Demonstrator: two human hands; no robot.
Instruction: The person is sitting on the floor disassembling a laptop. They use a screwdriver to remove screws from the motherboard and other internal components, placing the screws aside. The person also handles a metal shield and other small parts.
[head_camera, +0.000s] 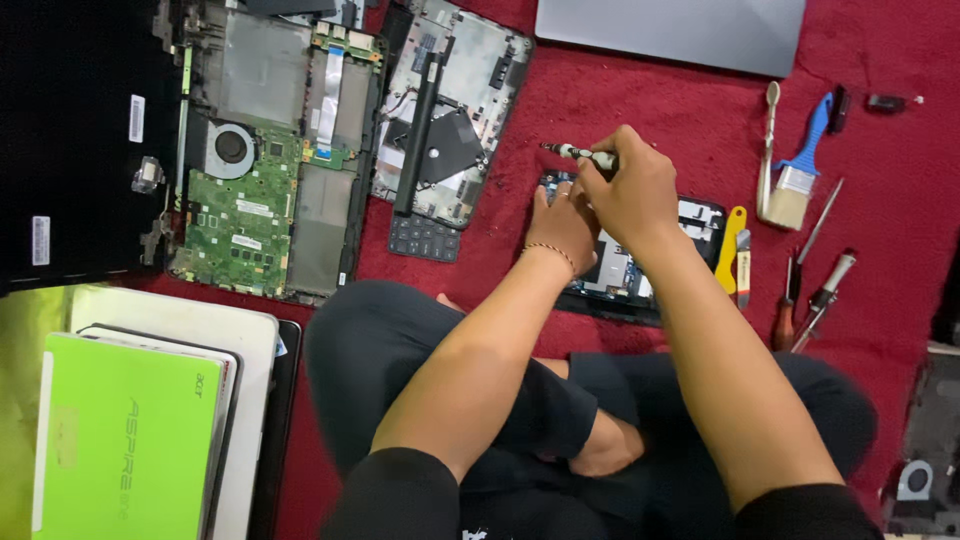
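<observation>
Right hand (625, 190) grips a screwdriver (580, 153) above an opened black device (640, 262); left hand (562, 222) steadies it.

The device lies on the red cloth (880, 190) just beyond the person's crossed legs, near centre. The right-hand fingers are closed around the screwdriver handle, shaft pointing left, apparently for fine turning control. The left hand rests flat on the device's left part, fingers extended and holding nothing, likely to prevent shifting. To the right lie a brush (795, 185), a yellow pry tool (731, 245) and spare screwdrivers (812, 300), within easy reach. Far left, an opened laptop chassis (265, 150) exposes its green board and fan. Near left, a green-lidded laptop (125, 440) tops a stack.
</observation>
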